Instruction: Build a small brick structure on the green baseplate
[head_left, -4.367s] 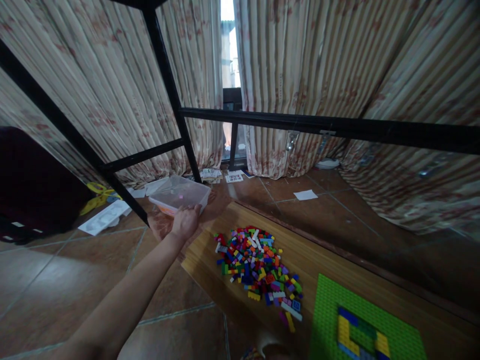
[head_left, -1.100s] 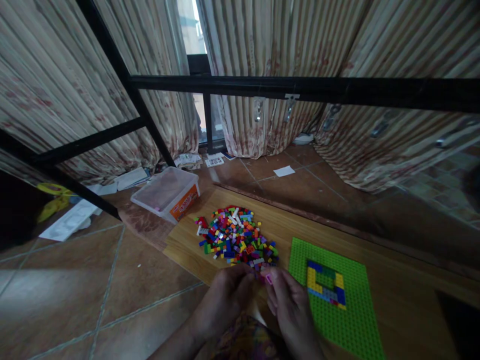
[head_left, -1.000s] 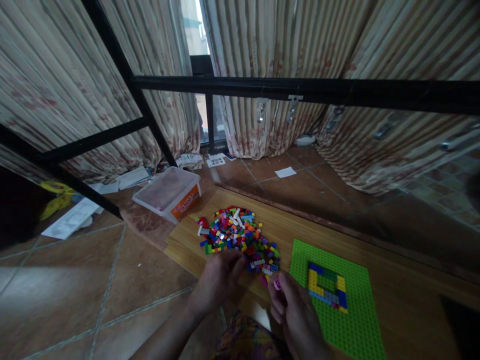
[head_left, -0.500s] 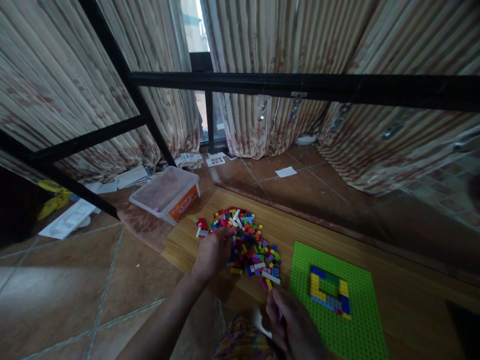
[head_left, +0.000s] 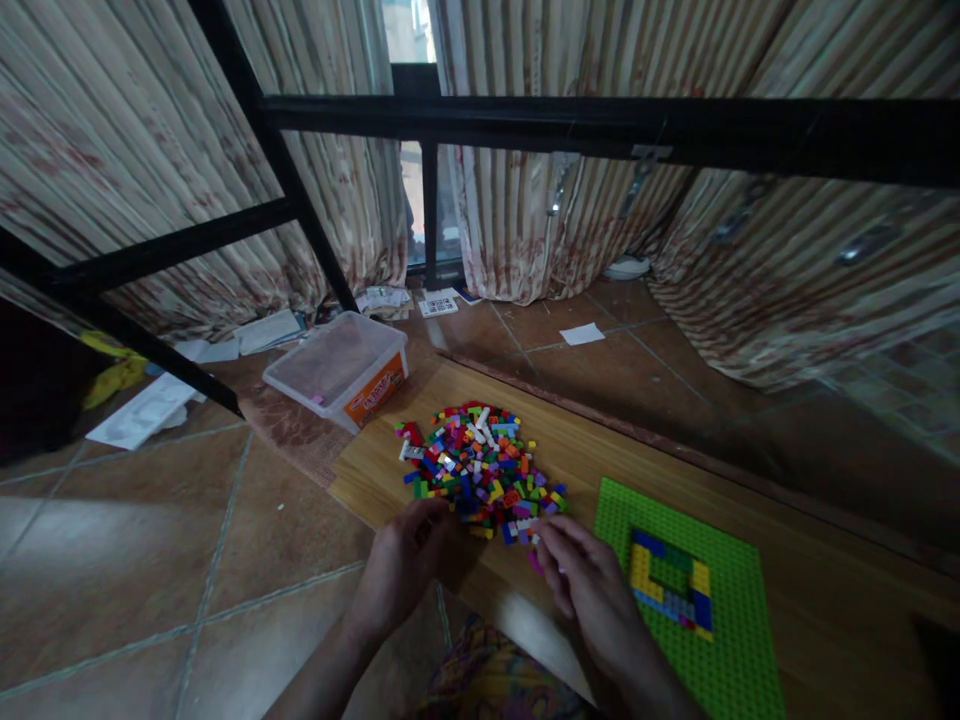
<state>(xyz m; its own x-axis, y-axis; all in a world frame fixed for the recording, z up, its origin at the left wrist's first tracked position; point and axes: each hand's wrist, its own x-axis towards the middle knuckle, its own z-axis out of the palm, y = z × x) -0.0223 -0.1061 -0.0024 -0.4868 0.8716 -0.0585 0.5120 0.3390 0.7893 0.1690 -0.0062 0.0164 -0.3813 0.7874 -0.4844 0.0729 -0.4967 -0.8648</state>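
Low in the middle of the frame, the left hand [head_left: 401, 565] rests at the near edge of the pile of small coloured bricks [head_left: 480, 468], its fingers loosely curled with the tips touching the nearest pieces; whether they pinch a brick cannot be told. Just to its right, the right hand [head_left: 589, 585] has its fingertips at the lower right fringe of the same pile, close to a pink brick [head_left: 535, 562] that lies at the tips; the fingers are bent together, but a grasp cannot be made out.

The pile sits in the centre of the frame on a wooden board [head_left: 600, 440] laid on the tiled floor [head_left: 150, 540]. At the lower right of the frame, on the same board, lies a green baseplate [head_left: 720, 650] carrying a low rectangular ring of yellow, blue and green bricks [head_left: 670, 580], well apart from the left hand and just beside the right. Left of centre, beyond the board's corner, stands a clear plastic tub with an orange label [head_left: 341, 365]. Striped curtains [head_left: 562, 210] and a black metal frame [head_left: 525, 118] fill the upper part of the frame.
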